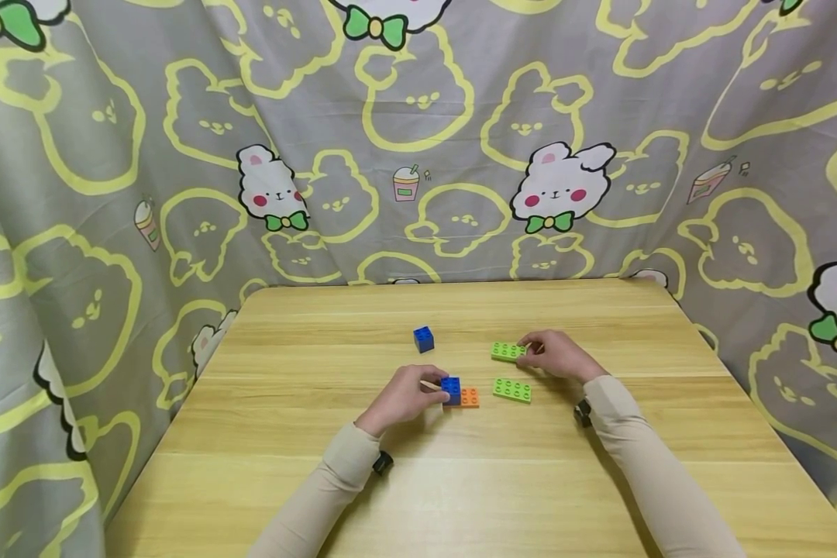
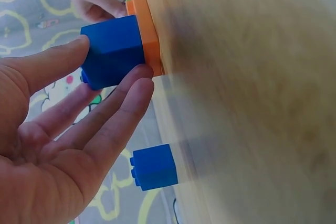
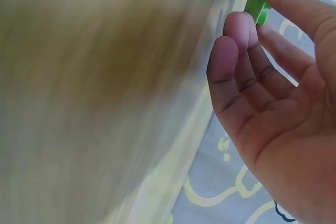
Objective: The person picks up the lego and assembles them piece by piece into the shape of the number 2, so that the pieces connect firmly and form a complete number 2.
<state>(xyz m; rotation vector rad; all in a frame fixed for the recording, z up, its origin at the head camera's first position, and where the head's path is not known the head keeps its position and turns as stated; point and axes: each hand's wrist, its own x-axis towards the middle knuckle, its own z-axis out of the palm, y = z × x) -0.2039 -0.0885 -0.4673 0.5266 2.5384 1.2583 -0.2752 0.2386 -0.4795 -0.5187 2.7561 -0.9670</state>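
Observation:
My left hand (image 1: 406,396) pinches a blue building block (image 2: 113,51) between thumb and fingers. That block sits on the left end of a flat orange brick (image 1: 470,398) on the table. With thumb and fingertips, my right hand (image 1: 558,355) holds the right end of a flat green brick (image 1: 506,352). In the right wrist view only an end of this green brick (image 3: 256,1) shows, at the top edge. A second green brick (image 1: 512,390) lies just nearer to me, right of the orange one, with no hand on it.
Another blue block (image 1: 424,339) stands alone on the wooden table (image 1: 432,496), beyond my left hand. A grey patterned curtain (image 1: 453,225) hangs along the table's back and sides. Each wrist wears a small black device (image 1: 383,463).

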